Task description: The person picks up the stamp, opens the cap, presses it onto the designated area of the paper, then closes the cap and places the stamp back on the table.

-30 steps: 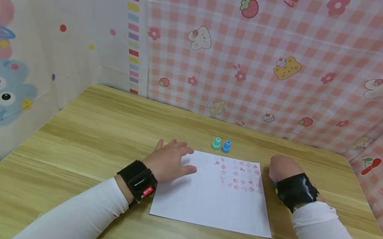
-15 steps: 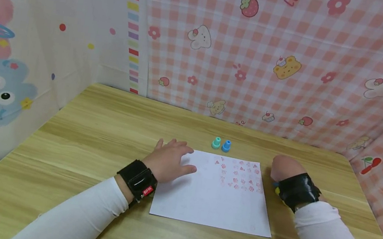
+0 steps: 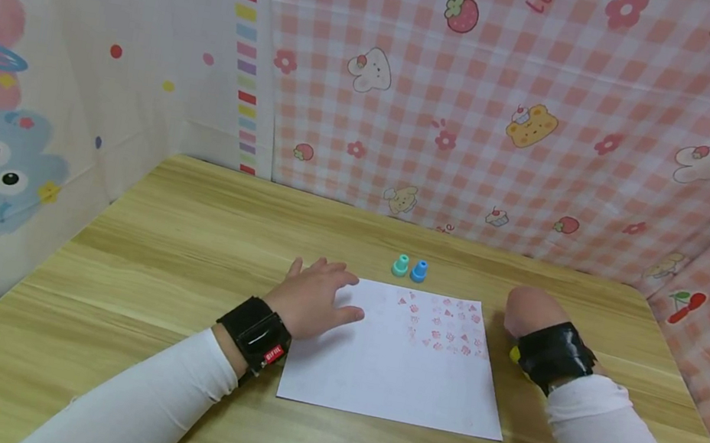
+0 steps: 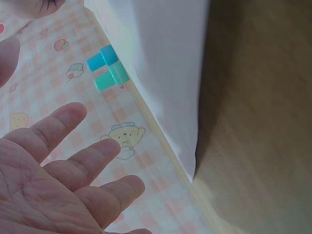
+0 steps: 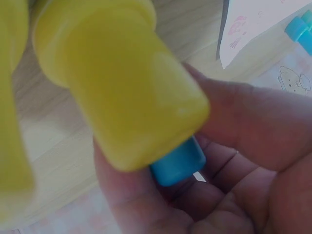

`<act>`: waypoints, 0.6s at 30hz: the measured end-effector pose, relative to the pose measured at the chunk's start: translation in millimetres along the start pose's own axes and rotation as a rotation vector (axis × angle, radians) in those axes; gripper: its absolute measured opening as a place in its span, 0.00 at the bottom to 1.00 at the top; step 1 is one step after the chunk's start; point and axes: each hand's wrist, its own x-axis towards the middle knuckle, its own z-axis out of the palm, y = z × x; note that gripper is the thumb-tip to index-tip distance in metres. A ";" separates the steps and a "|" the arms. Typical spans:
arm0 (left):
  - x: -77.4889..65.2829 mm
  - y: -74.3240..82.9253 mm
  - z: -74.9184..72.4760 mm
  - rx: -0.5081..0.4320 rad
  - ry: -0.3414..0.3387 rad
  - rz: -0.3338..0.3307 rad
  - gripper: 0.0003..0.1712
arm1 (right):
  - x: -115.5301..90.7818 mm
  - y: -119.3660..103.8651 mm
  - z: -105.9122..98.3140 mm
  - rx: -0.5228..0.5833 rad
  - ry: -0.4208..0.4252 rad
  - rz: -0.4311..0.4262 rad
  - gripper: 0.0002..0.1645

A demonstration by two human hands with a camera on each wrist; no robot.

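A white sheet of paper (image 3: 392, 382) carries rows of small pink prints at its upper right. My left hand (image 3: 314, 304) rests at the sheet's left side, fingers spread. In the left wrist view that hand (image 4: 63, 170) holds nothing. Right of the sheet, my right hand (image 3: 531, 315) points away, its fingers hidden in the head view. In the right wrist view, thumb and fingers of the right hand (image 5: 234, 180) pinch a small blue stamp (image 5: 178, 163), partly covered by a yellow stamp (image 5: 131, 92) nearer the camera. Another yellow stamp (image 5: 12, 146) shows at the left edge.
A mint stamp (image 3: 400, 266) and a second blue stamp (image 3: 419, 271) stand side by side behind the paper. The wooden table (image 3: 188, 218) meets a pink checked cloth (image 3: 398, 128) at the back. A white printed cloth (image 3: 150, 19) hangs on the left.
My right hand has shifted slightly to the right. A bit of blue beside its wrist has gone from the head view, with yellow still showing there. The left hand stays put.
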 end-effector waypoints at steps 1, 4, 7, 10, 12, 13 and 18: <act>0.0 0.2 0.0 0.000 0.000 0.000 0.36 | -0.2 0.4 -0.3 -0.001 0.003 -0.009 0.08; 0.1 0.4 0.1 -0.003 -0.001 -0.001 0.36 | 1.1 1.8 -1.1 0.003 -0.007 -0.022 0.08; 0.4 0.2 0.4 -0.007 -0.001 -0.002 0.36 | 1.8 2.4 -2.3 0.025 -0.027 -0.026 0.08; 0.4 0.0 0.6 -0.012 -0.001 -0.002 0.35 | 2.4 2.8 -3.4 0.044 -0.020 -0.052 0.08; 0.2 -0.1 0.5 -0.014 -0.002 -0.001 0.35 | 1.6 3.0 -4.7 0.057 0.015 -0.082 0.09; 0.3 -0.1 0.5 -0.013 -0.002 0.000 0.35 | 1.6 3.0 -5.3 0.061 0.038 -0.100 0.10; 0.8 0.3 0.4 -0.017 0.005 0.008 0.35 | -6.9 -4.7 -15.2 0.135 0.146 -0.156 0.13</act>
